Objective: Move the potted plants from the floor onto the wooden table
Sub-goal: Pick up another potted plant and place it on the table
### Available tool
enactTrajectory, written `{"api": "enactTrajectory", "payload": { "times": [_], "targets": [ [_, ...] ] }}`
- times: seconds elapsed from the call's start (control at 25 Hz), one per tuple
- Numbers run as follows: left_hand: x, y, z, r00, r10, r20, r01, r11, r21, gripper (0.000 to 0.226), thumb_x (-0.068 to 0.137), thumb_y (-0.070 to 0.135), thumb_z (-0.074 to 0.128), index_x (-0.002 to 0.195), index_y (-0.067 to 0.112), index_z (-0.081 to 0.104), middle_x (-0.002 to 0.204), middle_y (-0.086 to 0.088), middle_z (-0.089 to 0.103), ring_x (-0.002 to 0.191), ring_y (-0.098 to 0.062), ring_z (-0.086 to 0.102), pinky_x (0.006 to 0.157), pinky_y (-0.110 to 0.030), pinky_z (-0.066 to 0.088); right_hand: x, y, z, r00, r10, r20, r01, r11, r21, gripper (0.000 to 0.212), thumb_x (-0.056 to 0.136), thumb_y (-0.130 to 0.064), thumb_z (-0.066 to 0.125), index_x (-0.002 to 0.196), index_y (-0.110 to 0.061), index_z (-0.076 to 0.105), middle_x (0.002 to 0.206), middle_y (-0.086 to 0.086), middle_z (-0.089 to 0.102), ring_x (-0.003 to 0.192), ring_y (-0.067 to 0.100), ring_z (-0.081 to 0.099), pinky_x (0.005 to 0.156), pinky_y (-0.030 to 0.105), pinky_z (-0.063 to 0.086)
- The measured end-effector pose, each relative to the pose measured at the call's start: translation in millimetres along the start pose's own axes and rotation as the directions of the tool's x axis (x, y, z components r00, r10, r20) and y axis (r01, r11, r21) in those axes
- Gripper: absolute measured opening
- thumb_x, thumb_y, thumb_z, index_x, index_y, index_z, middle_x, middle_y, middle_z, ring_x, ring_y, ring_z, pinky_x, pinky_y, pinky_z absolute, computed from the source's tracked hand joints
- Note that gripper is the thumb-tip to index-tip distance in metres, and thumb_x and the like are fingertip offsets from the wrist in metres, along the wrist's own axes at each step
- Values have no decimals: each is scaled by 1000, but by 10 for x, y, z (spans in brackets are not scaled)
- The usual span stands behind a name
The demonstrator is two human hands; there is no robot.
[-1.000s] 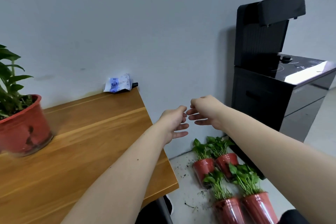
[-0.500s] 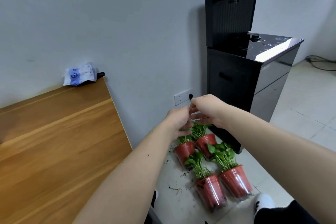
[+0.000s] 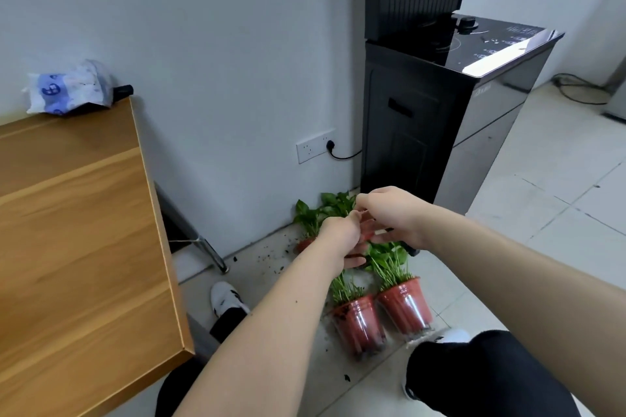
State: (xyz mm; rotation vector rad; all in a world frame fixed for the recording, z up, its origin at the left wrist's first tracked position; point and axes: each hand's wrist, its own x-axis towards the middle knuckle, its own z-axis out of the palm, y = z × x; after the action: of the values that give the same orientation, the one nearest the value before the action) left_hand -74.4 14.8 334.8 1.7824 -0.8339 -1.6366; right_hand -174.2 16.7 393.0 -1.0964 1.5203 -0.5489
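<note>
- On the tiled floor (image 3: 559,213), in the corner between the grey wall (image 3: 220,44) and a tall black appliance (image 3: 437,118), a cluster of potted plants (image 3: 382,294) stands in small red pots.
- The two nearest pots stand side by side, touching or nearly so: the left one (image 3: 359,325) and the right one (image 3: 404,305), both with thin green shoots.
- Further back, against the wall, a third pot (image 3: 306,242) shows only part of its rim under broad leaves (image 3: 325,210); the arms hide whatever stands behind them.
- Dark soil crumbs (image 3: 271,257) lie scattered over the floor beside the pots.
- The left hand (image 3: 342,237) reaches out above the plants, fingers curled downward — whether it grips anything cannot be told, since its fingertips are hidden among the leaves.
- The right hand (image 3: 389,213) hovers just beside it, nearly touching, with the fingers loosely bent and apart; it holds nothing that can be seen.
- The wooden worktop (image 3: 78,230) fills the left side, well apart from the pots, and the part in view carries no plant.
- At its far corner by the wall lies a crumpled white-and-blue packet (image 3: 67,88) with a small black cap (image 3: 123,90) next to it.
- A white wall socket (image 3: 315,145) sits low on the wall with a black plug (image 3: 330,145) in it.
- A white shoe (image 3: 225,298) shows under the worktop edge — dark trouser legs (image 3: 481,372) at the bottom.
</note>
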Motion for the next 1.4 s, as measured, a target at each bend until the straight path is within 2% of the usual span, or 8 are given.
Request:
{"api": "enactTrajectory", "payload": {
  "times": [0.2, 0.4, 0.48, 0.64, 0.72, 1.0, 1.24, 1.4],
  "targets": [
    [201, -129, 40, 999, -41, -3, 41, 999, 36, 39, 101, 38, 42, 120, 12, 64, 76, 3, 60, 66, -13, 57, 59, -31, 56, 218, 169, 35, 999, 46, 20, -46, 999, 16, 9, 91, -16, 48, 90, -11, 55, 81, 6, 59, 66, 17, 56, 59, 28, 47],
    [427, -233, 80, 999, -51, 17, 51, 998, 23, 40, 101, 36, 46, 129, 9, 57, 62, 9, 61, 60, -12, 56, 61, -31, 58, 449, 315, 33, 997, 79, 17, -80, 996, 51, 13, 92, -16, 47, 96, -10, 58, 87, 7, 60, 68, 17, 57, 62, 28, 49],
    [513, -268, 103, 999, -49, 23, 49, 999, 10, 33, 102, 32, 45, 122, 10, 59, 49, 12, 59, 59, -12, 54, 64, -32, 58, 554, 386, 24, 995, 96, 11, -97, 992, 78, 14, 93, -16, 46, 97, -11, 58, 87, 7, 61, 70, 17, 58, 63, 29, 49],
    [706, -376, 163, 995, -99, 20, 99, 995, 11, 26, 103, 23, 41, 114, 15, 63, 69, 4, 55, 60, -14, 52, 73, -36, 57, 798, 600, 32, 986, 166, 22, -167, 974, 156, 15, 93, -15, 46, 99, -10, 58, 89, 8, 63, 73, 19, 62, 57, 26, 50],
    [852, -459, 198, 990, -144, -6, 144, 989, 21, 24, 102, 18, 42, 115, 13, 62, 73, 2, 56, 60, -14, 52, 70, -35, 57, 958, 748, 45, 979, 203, 19, -203, 964, 170, 16, 93, -17, 47, 100, -9, 59, 91, 8, 65, 72, 19, 61, 57, 26, 51],
    [1439, -837, 225, 954, -283, -102, 287, 958, 24, 14, 96, 19, 59, 82, 16, 57, 80, 1, 57, 68, -12, 56, 60, -30, 55, 1559, 1306, 122, 937, 348, 16, -341, 908, 242, 22, 95, -22, 47, 109, -9, 57, 94, 6, 65, 71, 16, 61, 68, 31, 52],
    [2017, -1248, 129, 873, -459, -163, 459, 887, -43, 10, 95, 23, 54, 94, 14, 59, 73, 5, 52, 63, -11, 55, 54, -30, 51, 1969, 1981, 307, 838, 544, 48, -523, 775, 355, 18, 94, -13, 43, 101, -8, 58, 90, 8, 65, 62, 16, 56, 62, 29, 47],
    [2312, -1614, 49, 775, -608, -170, 589, 793, -153, 18, 96, 24, 53, 80, 16, 56, 67, 5, 51, 60, -11, 55, 58, -33, 54, 2300, 2409, 391, 780, 621, 77, -593, 695, 407, 26, 92, -13, 43, 112, -5, 58, 99, 11, 67, 70, 20, 60, 67, 33, 51]
  ]
}}
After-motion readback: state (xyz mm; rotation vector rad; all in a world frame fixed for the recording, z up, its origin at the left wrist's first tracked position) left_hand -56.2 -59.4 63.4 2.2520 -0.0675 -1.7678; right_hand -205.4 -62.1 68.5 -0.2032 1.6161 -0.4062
